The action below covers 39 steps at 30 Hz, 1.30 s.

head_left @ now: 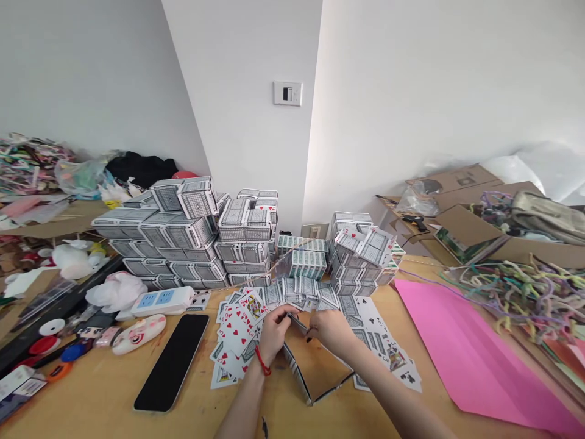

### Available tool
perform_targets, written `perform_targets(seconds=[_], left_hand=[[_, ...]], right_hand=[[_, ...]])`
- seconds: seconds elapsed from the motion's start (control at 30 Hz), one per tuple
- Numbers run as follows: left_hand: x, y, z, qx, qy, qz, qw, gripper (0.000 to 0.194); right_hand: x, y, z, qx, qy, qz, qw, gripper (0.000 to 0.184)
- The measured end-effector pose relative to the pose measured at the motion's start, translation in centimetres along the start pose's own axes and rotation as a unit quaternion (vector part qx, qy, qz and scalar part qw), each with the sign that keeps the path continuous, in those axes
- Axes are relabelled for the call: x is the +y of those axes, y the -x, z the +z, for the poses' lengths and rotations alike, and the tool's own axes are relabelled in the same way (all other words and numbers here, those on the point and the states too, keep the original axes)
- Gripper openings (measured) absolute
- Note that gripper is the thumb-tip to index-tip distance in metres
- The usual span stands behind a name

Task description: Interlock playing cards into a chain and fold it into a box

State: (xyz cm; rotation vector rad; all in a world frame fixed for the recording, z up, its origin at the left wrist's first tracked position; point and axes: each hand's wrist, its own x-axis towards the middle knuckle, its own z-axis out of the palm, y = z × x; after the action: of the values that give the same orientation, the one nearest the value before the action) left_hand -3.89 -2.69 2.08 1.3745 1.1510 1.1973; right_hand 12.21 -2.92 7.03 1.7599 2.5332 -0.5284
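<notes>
We had the card loop on the bench, lower centre of frame. Left hand grip was closed on its far edge; right hand curled there too, but we couldn't tell if gripping. Cards lay both sides, phone lower left.

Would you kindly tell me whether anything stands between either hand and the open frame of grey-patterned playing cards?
Nothing visible does: the left hand pinches the frame at its far end, and the right hand is there too. Loose white playing cards lie left of it.
</notes>
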Motion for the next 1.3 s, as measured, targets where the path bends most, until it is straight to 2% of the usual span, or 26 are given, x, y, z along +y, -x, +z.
perform_targets(seconds=[0.1,0.4,0.5,0.7,1.03,1.2,1.3], left_hand=[[0.0,0.1,0.1,0.001,0.002,0.001,1.000,0.029],[0.0,0.3,0.3,0.013,-0.003,-0.004,1.000,0.028],[-0.2,0.3,0.3,0.011,-0.007,-0.005,1.000,0.028],[-0.5,0.3,0.3,0.010,-0.014,-0.008,1.000,0.031],[0.0,0.2,0.5,-0.007,0.000,-0.014,1.000,0.033],[0.0,0.3,0.5,0.000,0.009,-0.021,1.000,0.031],[0.1,0.2,0.4,0.021,0.034,-0.040,0.998,0.028]], right_hand=[[0.1,0.1,0.5,0.023,-0.039,0.035,0.998,0.014],[-0.9,0.6,1.6,0.066,-0.123,0.106,0.984,0.028],[-1.7,0.6,1.5,0.062,-0.101,0.133,0.984,0.034],[-2.3,0.3,1.7,0.047,-0.049,0.137,0.988,0.031],[-2.9,0.2,1.5,0.022,-0.019,0.127,0.991,0.060],[-3.0,0.4,1.8,0.035,-0.062,0.116,0.991,0.050],[-2.1,0.4,1.8,0.044,-0.079,0.104,0.990,0.029]])
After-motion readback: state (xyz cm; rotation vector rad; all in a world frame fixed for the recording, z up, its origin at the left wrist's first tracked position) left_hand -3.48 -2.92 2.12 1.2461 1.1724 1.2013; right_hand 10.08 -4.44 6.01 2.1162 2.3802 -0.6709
